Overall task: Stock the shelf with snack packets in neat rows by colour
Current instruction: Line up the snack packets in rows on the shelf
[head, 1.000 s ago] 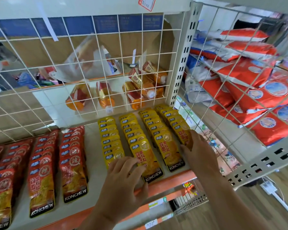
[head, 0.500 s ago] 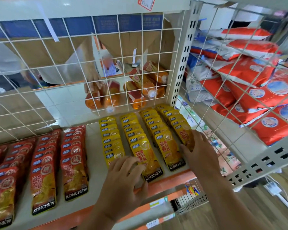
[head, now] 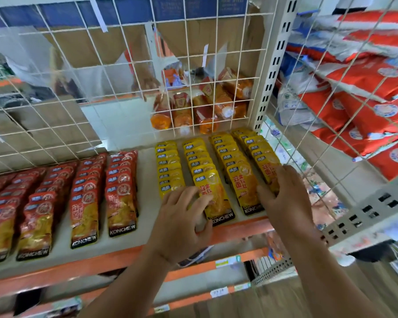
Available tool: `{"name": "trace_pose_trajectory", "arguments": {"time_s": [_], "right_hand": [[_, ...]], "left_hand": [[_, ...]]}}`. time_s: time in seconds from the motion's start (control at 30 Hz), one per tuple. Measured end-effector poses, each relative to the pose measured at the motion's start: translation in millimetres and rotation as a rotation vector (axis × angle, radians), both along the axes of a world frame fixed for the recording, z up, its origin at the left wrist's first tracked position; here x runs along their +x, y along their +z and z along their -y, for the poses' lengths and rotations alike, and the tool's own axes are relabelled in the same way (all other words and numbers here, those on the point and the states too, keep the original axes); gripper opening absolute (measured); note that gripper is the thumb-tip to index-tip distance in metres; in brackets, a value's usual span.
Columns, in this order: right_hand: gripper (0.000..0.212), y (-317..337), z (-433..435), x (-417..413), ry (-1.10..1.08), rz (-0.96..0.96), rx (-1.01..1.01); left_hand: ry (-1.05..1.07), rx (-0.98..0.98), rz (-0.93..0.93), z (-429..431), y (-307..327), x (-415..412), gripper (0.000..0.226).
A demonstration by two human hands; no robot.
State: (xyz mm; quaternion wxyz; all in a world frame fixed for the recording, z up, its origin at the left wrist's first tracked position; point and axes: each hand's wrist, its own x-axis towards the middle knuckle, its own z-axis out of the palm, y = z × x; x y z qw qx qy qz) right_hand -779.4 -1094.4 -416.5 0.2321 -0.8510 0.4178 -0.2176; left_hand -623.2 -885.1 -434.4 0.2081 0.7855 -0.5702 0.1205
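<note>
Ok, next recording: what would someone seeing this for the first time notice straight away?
The eye goes first to the yellow packets, laid in four overlapping rows at the right end of the shelf. The left hand lies on the front of the leftmost rows and the right hand on the rightmost row. Across a bare gap to the left run rows of red packets, and big red bags are stacked at far right.
</note>
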Motion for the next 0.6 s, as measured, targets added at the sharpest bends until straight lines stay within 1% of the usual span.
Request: {"name": "trace_pose_trajectory", "arguments": {"time_s": [0.07,0.13,0.17,0.3,0.4,0.47,0.53,0.6], "right_hand": [[0.058,2.6,-9.6,-1.1,0.003,-0.014,0.009],[0.070,8.1,-23.0,-3.1,-0.001,-0.030,-0.020],[0.073,12.1,-30.4,-3.9,0.001,-0.041,-0.039],[0.071,29.8,-64.4,-2.7,0.069,-0.031,-0.126],[0.076,39.5,-104.2,6.5,0.119,-0.062,-0.104],[0.079,49.9,-142.6,17.7,0.172,-0.050,-0.111],[0.080,65.0,-184.8,31.0,0.228,-0.045,-0.146],[0.086,86.2,-228.5,44.6,0.292,-0.048,-0.180]], "left_hand": [[0.003,0.007,0.007,-1.2,2.7,-1.3,0.050],[0.009,0.000,0.019,-4.6,6.2,-4.4,0.051],[0.017,-0.013,0.022,-7.8,7.7,-6.4,0.052],[0.081,-0.022,0.060,-40.5,15.8,-13.2,0.064],[0.150,-0.029,0.074,-83.8,27.1,-8.9,0.072],[0.206,-0.061,0.065,-122.0,38.8,-3.4,0.075],[0.248,-0.098,0.080,-165.9,54.2,4.4,0.077],[0.303,-0.122,0.115,-214.7,74.8,14.7,0.078]]}}
